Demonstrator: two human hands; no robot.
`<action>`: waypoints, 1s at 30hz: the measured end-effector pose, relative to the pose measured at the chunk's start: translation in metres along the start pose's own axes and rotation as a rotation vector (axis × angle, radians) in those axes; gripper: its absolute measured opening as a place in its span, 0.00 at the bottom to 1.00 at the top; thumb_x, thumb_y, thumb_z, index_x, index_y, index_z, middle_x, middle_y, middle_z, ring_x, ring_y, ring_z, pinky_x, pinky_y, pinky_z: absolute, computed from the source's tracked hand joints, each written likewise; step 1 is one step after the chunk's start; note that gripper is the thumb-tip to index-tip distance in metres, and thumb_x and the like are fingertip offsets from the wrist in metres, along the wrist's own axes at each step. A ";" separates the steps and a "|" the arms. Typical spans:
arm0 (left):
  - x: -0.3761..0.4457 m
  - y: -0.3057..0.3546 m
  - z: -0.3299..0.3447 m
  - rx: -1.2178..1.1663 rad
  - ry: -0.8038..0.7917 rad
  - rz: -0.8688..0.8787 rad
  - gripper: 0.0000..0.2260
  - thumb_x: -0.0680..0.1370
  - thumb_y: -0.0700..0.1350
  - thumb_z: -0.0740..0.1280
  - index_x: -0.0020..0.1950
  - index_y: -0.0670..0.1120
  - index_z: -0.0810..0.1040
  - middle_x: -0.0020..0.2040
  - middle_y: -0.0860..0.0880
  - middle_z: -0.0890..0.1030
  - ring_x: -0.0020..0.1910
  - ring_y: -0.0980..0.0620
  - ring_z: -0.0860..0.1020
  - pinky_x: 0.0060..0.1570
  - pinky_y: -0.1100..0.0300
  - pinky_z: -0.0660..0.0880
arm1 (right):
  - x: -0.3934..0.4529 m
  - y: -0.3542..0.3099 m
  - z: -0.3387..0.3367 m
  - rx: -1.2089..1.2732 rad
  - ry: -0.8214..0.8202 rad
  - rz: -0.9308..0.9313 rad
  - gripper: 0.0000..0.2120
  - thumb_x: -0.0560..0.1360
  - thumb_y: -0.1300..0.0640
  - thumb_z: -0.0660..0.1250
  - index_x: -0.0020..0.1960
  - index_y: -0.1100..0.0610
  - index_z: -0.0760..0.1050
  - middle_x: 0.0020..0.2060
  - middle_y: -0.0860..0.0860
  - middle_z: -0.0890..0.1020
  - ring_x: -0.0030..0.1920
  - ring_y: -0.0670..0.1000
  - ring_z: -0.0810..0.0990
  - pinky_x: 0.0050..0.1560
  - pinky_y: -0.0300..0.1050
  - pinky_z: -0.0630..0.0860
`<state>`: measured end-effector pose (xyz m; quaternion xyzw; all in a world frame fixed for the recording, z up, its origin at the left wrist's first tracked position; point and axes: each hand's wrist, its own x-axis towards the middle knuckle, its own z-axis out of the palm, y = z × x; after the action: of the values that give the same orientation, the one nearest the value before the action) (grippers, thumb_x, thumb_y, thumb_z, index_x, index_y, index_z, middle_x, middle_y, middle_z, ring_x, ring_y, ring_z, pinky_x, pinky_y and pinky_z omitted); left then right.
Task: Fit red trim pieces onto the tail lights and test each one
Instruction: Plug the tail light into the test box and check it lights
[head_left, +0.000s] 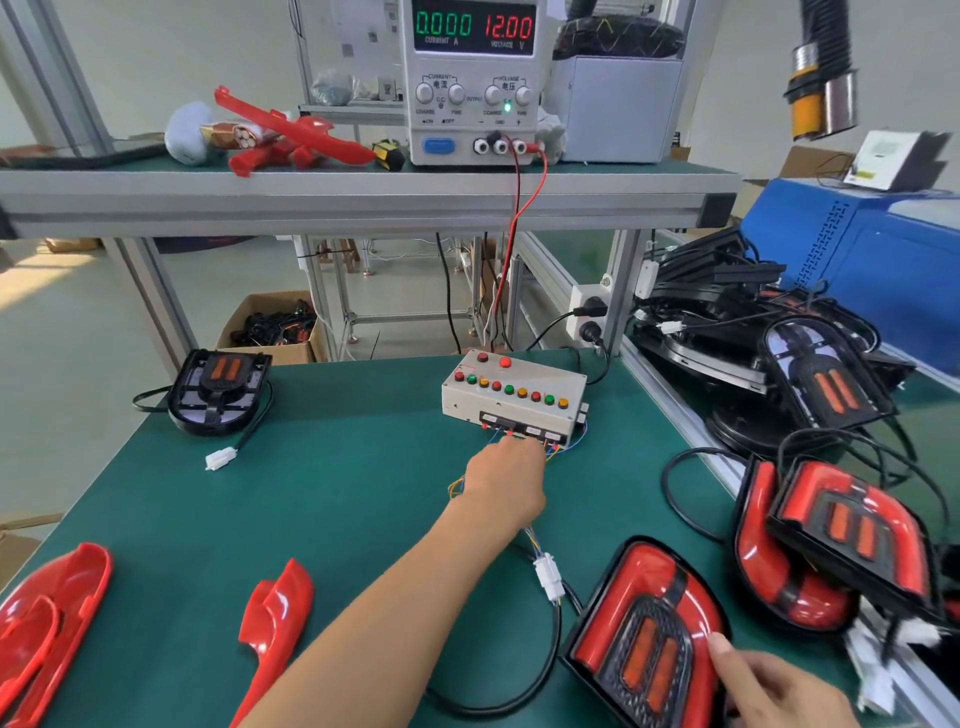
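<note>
Head view: right hand (774, 686) rests fingers on the rigid, glossy tail light (644, 629); left hand (501, 483), curled, reaches the test box (511, 397) switches. Grip the light by its black rim.

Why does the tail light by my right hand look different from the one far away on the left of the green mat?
The near tail light has shiny red trim fitted around it; the far tail light has none and looks mostly black. The near one's white connector is joined to the test box wires, while the far one's white plug lies loose. The right hand touches the near one; nothing touches the far one. Both share two orange bars in the middle.
</note>
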<state>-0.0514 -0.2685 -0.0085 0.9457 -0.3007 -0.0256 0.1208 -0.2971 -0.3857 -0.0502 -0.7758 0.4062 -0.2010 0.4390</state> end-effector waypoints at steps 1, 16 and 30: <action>0.007 0.000 0.001 0.071 -0.023 -0.005 0.12 0.77 0.36 0.65 0.60 0.42 0.78 0.59 0.42 0.80 0.57 0.39 0.80 0.46 0.53 0.72 | 0.001 0.000 0.002 0.013 0.016 0.010 0.17 0.71 0.58 0.79 0.25 0.54 0.81 0.22 0.48 0.81 0.28 0.50 0.82 0.33 0.25 0.73; 0.028 0.001 0.013 0.277 -0.097 0.101 0.13 0.77 0.34 0.64 0.61 0.41 0.76 0.60 0.41 0.79 0.59 0.40 0.80 0.46 0.53 0.72 | -0.009 -0.003 0.013 0.177 0.134 0.039 0.13 0.71 0.67 0.78 0.30 0.60 0.81 0.22 0.54 0.80 0.26 0.56 0.80 0.30 0.29 0.74; -0.025 -0.018 -0.006 0.193 -0.367 0.344 0.12 0.80 0.47 0.60 0.49 0.44 0.81 0.49 0.42 0.83 0.50 0.37 0.78 0.48 0.52 0.68 | -0.001 -0.017 0.025 0.403 0.044 0.194 0.02 0.77 0.61 0.72 0.48 0.56 0.81 0.34 0.54 0.86 0.36 0.56 0.82 0.36 0.52 0.76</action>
<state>-0.0614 -0.2385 -0.0079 0.8673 -0.4749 -0.1468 -0.0239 -0.2732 -0.3667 -0.0494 -0.6252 0.4401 -0.2518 0.5933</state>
